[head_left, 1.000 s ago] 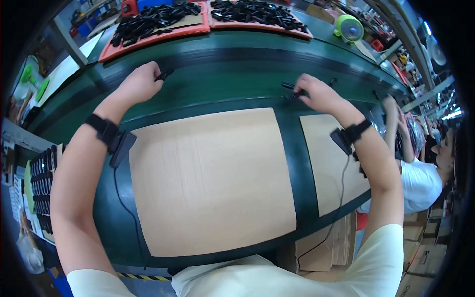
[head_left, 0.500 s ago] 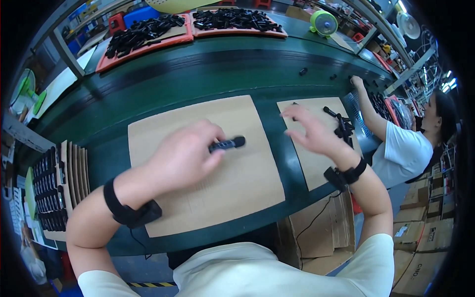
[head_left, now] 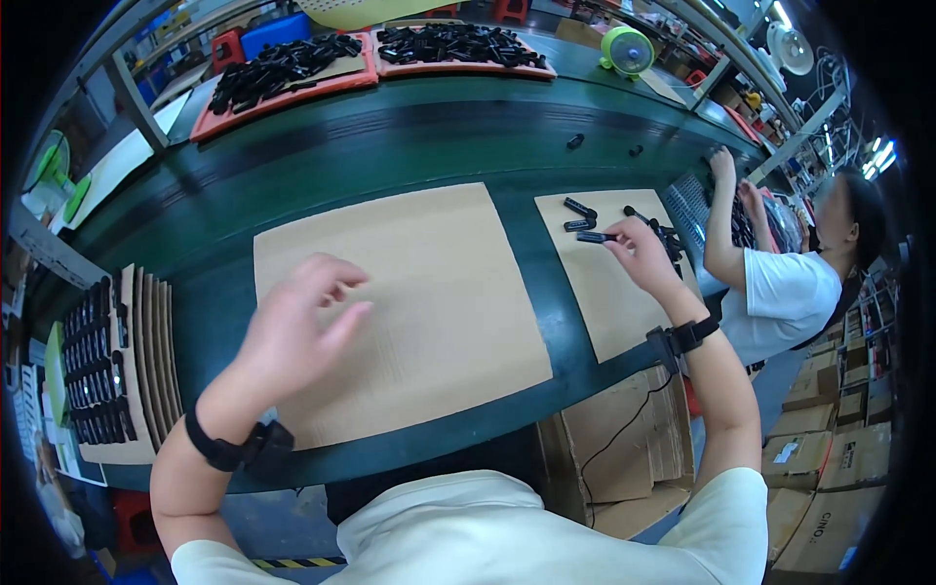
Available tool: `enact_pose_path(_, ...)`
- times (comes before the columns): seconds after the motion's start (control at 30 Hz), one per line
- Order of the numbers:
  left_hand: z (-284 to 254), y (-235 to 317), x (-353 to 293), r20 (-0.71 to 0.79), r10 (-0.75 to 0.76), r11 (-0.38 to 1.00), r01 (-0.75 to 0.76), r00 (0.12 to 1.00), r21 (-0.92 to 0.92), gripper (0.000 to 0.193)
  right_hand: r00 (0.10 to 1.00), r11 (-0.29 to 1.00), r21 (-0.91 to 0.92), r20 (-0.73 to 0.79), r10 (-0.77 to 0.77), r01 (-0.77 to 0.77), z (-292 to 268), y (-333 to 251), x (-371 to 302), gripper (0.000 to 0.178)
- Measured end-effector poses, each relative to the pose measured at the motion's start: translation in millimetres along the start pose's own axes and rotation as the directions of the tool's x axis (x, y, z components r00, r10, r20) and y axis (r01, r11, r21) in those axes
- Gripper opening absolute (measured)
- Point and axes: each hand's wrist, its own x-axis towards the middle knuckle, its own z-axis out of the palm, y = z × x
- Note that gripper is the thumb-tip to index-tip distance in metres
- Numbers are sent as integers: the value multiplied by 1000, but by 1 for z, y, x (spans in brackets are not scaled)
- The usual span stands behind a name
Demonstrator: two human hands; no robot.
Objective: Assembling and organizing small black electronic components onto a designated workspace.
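Over the left part of a large cardboard sheet [head_left: 439, 292] is my left hand [head_left: 297, 327], its thumb and fingers apart and nothing visible between them. To the right, my right hand [head_left: 643, 255] pinches one end of a short black tube-shaped device [head_left: 593, 237] above a smaller cardboard sheet [head_left: 609, 307]. Just beyond that device, two similar black devices [head_left: 581, 209] lie on the smaller sheet. More black devices [head_left: 669, 242] are bunched along its right side, partly hidden by my right hand. Both wrists wear a black strap with a small box.
Cardboard layers holding rows of black devices [head_left: 125, 361] stand at the left. Heaped red trays [head_left: 463, 70] line the far side of the green table [head_left: 390, 146], near a green fan [head_left: 626, 51]. Another person [head_left: 795, 292] works at the right. Cardboard boxes [head_left: 829, 458] are stacked behind.
My left hand has moved left and nearer; the black device it held no longer shows there. My right hand has shifted slightly right and nearer, now visibly pinching a device.
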Motion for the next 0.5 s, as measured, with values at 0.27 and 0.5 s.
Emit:
enact_pose_path(0.27, -31, -72, -56, -156, -466, 885, 455, 871, -102, 21, 976, 912, -369, -45, -211, 180, 11, 57, -10, 27)
enact_pose_path(0.5, -16, -117, -85, -78, -725, 671, 676, 684, -305, 46, 968, 969, 170, 206, 142, -178, 48, -36, -5, 34)
